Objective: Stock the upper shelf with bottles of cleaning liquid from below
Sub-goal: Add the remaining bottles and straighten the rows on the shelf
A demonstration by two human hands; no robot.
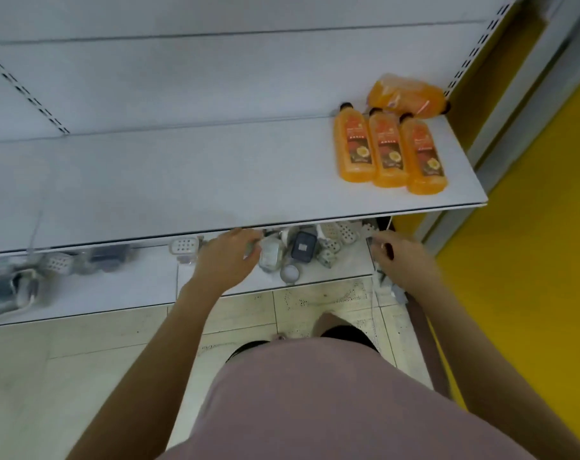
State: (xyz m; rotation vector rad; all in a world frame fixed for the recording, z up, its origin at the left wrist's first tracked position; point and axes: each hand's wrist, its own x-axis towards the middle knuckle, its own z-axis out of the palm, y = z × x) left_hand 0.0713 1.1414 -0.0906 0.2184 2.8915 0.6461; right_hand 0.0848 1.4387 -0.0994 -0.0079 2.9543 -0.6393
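Your left hand [230, 257] and right hand [399, 252] reach below the upper shelf [215, 180], where three orange bottles [388, 151] stand at the right end, a wrapped pack [408, 94] lying behind them.

White metal upper shelf [182, 180] projecting from a white back panel [215, 78] with a black-slotted upright [26, 91]; white lower shelf [116, 287] beneath; pale speckled tiled floor [82, 376]; bright yellow wall [531, 277] at right. Even, diffuse lighting.
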